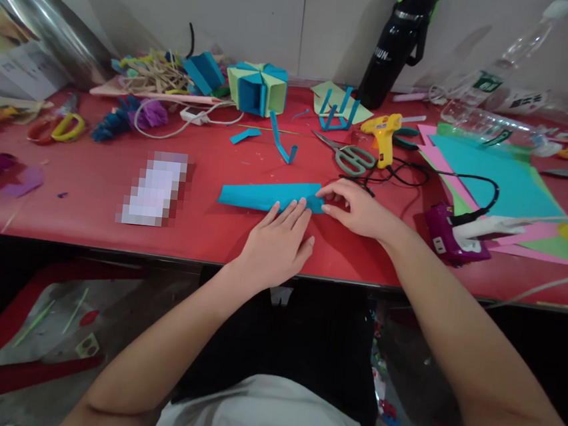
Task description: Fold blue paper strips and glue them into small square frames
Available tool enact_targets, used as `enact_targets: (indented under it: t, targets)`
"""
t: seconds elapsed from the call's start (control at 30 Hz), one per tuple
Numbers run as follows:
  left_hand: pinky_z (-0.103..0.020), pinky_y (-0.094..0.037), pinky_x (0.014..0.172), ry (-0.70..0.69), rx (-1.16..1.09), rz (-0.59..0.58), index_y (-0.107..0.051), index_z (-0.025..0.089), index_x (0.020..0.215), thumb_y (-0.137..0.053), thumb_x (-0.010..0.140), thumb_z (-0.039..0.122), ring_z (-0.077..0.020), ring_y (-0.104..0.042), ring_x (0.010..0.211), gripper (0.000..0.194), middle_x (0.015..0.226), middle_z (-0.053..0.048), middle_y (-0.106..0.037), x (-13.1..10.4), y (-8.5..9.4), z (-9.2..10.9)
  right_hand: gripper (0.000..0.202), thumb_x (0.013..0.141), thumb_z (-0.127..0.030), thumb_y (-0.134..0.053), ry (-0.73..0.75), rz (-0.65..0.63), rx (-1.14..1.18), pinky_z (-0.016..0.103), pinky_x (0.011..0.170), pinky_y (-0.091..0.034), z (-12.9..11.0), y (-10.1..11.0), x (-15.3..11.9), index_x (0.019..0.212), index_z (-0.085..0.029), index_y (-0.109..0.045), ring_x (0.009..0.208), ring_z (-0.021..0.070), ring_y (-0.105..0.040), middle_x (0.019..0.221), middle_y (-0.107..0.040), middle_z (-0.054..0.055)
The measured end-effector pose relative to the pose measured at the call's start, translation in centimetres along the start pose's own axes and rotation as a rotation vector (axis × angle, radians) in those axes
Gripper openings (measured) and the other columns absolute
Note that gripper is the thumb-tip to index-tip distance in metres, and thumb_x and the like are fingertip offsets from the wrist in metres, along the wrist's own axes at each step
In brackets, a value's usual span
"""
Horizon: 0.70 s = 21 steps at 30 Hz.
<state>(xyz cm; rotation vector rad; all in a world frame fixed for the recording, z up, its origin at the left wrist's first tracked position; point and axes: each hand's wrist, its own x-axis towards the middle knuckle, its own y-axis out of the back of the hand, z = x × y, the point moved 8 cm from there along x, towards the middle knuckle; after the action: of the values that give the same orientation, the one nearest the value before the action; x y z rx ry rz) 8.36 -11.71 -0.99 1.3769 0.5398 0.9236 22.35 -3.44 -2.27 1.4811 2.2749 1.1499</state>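
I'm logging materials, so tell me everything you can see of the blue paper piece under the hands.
The blue paper piece is long, narrow and plain, apparently folded lengthwise. It lies crosswise on the red tabletop, near the front edge. The left hand rests its fingertips on it, right of its middle. The right hand has its thumb and fingertips at the right end, partly hiding it; whether they pinch it is unclear.

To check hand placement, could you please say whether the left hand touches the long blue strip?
Touching: the head view shows the left hand resting fingertips on the long blue strip.
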Motion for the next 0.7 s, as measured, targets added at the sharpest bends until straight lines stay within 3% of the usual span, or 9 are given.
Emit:
enact_targets:
  t: [0.17, 0.7]
  targets:
    - [-0.050, -0.026, 0.126, 0.015, 0.045, 0.036, -0.049, 0.009, 0.148, -0.037, 0.105, 0.034, -0.0273, -0.038, 0.149, 0.051, 0.157, -0.016, -0.044, -1.2, 0.8, -1.6, 0.021, 0.089, -0.026, -0.063, -0.005, -0.012, 0.015, 0.039, 0.082, -0.053, 0.2, -0.1, 0.0, 0.110, -0.025, -0.067, 0.088, 0.0204, -0.059, 0.104, -0.060, 0.007]
    - [-0.053, -0.027, 0.125, 0.052, 0.130, 0.015, -0.045, 0.012, 0.152, -0.036, 0.106, 0.038, -0.0265, -0.034, 0.151, 0.054, 0.160, -0.014, -0.038, -5.3, 2.5, -6.4, 0.020, 0.090, -0.031, -0.064, -0.024, -0.022, 0.021, 0.039, 0.079, -0.051, 0.8, -0.2, -0.1, 0.110, -0.027, -0.066, 0.088, 0.0208, -0.060, 0.105, -0.061, 0.006]
